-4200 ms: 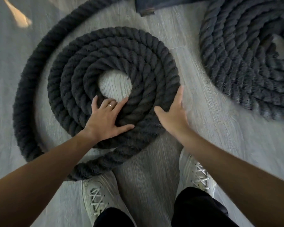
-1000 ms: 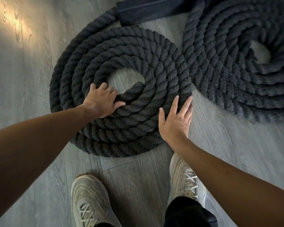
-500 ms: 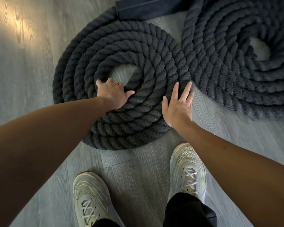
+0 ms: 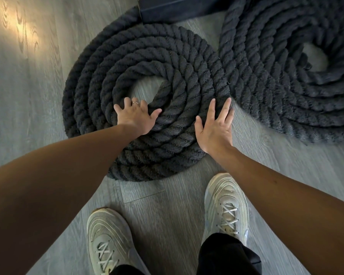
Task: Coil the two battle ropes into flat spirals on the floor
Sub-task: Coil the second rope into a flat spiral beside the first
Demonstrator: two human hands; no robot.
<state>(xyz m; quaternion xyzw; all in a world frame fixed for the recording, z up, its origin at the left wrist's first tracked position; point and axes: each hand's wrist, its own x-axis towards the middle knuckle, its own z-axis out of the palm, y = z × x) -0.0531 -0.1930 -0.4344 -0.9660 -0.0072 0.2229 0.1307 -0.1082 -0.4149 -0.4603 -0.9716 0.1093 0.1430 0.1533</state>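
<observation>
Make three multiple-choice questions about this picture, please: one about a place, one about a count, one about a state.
1. Where does the left hand rest?
A. on the near rope coil
B. on a shoe
C. on the bare floor

2. How many rope coils lie on the floor?
A. one
B. two
C. four

3. How are the fingers of the right hand?
A. curled into a fist
B. straight and spread
C. pinching a shoelace

Answers: 1 A, its palm lies on the inner turns; 2 B, a far rope coil lies to the right; 3 B, they lie flat at the near coil's edge.
</observation>
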